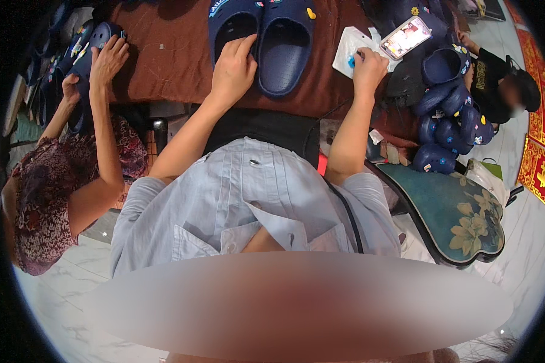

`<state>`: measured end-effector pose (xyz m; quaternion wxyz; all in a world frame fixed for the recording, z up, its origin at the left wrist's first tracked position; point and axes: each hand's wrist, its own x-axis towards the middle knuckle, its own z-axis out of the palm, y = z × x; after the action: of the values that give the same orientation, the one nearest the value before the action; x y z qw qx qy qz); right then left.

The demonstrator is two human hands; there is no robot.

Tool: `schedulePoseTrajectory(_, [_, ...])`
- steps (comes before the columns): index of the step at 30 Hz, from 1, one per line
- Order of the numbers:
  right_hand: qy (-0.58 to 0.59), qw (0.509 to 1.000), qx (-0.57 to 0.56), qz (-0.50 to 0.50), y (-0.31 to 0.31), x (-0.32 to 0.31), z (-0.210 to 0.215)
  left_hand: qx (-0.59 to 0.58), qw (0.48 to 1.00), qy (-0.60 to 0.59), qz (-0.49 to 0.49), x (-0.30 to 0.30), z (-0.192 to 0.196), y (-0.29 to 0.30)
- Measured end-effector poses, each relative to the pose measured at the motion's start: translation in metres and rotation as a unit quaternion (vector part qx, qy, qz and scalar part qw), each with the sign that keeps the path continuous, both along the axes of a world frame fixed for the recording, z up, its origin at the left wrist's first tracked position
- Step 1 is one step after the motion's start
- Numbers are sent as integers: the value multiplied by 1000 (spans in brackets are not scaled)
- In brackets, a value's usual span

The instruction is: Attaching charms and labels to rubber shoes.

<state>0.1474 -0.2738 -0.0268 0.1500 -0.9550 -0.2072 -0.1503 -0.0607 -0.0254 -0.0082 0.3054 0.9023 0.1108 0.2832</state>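
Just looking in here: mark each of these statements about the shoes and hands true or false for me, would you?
1. The left hand rests on a pair of navy clogs. True.
2. The right hand is empty. False: it pinches a small blue piece over a white packet.
3. The clogs lie on a brown cloth. True.
4. The phone screen is dark. False: it is lit.
5. More navy clogs are piled at the right. True.
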Motion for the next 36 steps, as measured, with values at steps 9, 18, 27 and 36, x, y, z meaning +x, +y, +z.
schedulePoseTrajectory(9, [53, 991, 123, 15, -16, 23, -15, -13, 1000, -3, -2, 0, 2, -1])
schedulePoseTrajectory(18, [77, 989, 128, 11, -16, 20, -2, -7, 1000, -10, -8, -1, 0, 1])
schedulePoseTrajectory(27, [71, 987, 144, 11, -13, 25, -5, -17, 1000, -8, -9, -1, -1, 1])
schedulePoseTrajectory(36, [-10, 999, -28, 24, -19, 10, 7, -9, 1000, -11, -5, -1, -2, 1])
